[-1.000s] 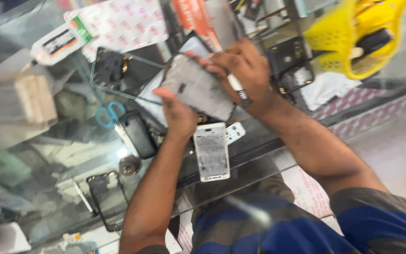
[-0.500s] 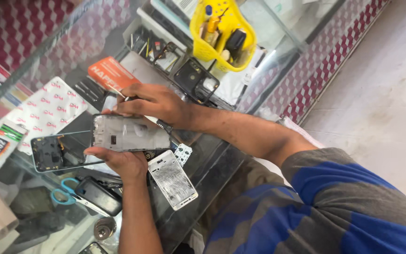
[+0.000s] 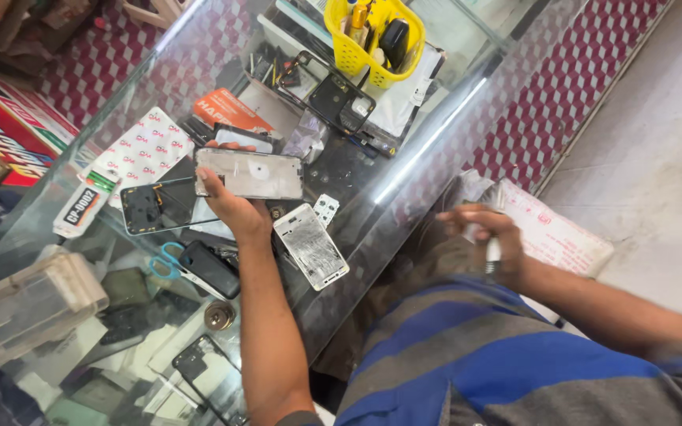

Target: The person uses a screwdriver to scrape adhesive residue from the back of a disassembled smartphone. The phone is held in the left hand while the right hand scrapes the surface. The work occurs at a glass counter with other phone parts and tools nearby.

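My left hand [image 3: 230, 207] gripped one end of a silvery phone frame [image 3: 249, 173], holding it flat above the glass counter [image 3: 404, 158]. My right hand [image 3: 487, 237] was well off the counter, near my lap, closed around a small white-tipped tool [image 3: 493, 251]; what kind of tool, I could not tell. Just right of the left hand lay a cracked white phone panel [image 3: 311, 246], with a small white perforated piece [image 3: 326, 209] beside it. To its left sat an opened dark phone [image 3: 151, 207], and nearer me blue-handled scissors [image 3: 165, 259] by a black phone [image 3: 211, 269]. Beyond the frame stood a yellow basket [image 3: 372, 35] of tools.
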